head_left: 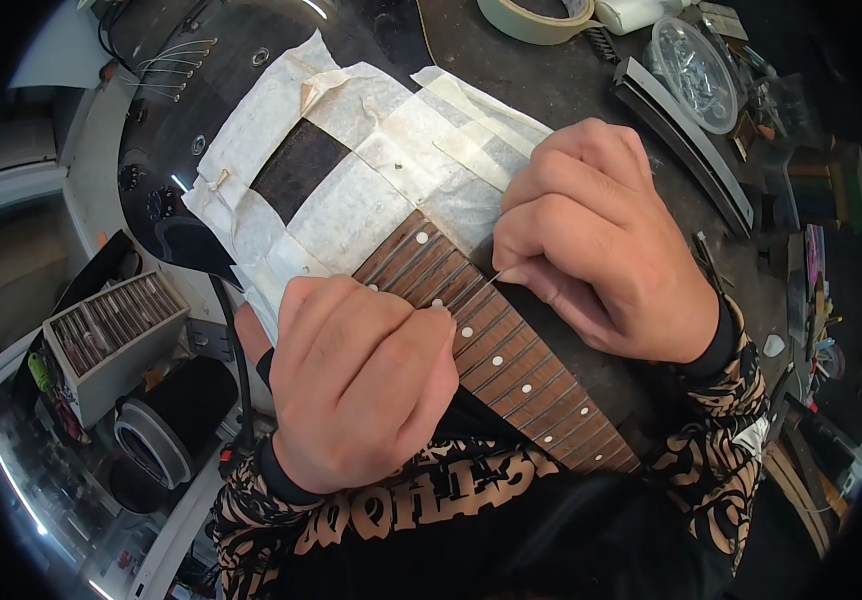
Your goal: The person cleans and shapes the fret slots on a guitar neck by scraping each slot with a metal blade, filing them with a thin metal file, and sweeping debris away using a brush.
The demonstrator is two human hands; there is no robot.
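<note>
A dark electric guitar body (371,30) lies on the bench, its top largely covered with masking tape (346,220). From the tape a brown fretboard (531,375) with pale dot inlays runs toward my body. My left hand (361,375) is closed at the near edge of the fretboard, thumb and forefinger pinched over it; whatever they hold is hidden. Across the board, my right hand (601,245) pinches what looks like the end of a thin wire at the far edge. The wire lies about in line with the crosswise fret lines.
A masking tape roll (541,20) and a clear round tub (693,75) of small parts sit at the back. Right of the guitar lies a long metal bar (686,145). A box of slim strips (116,325) and a black cylinder (176,420) stand at left.
</note>
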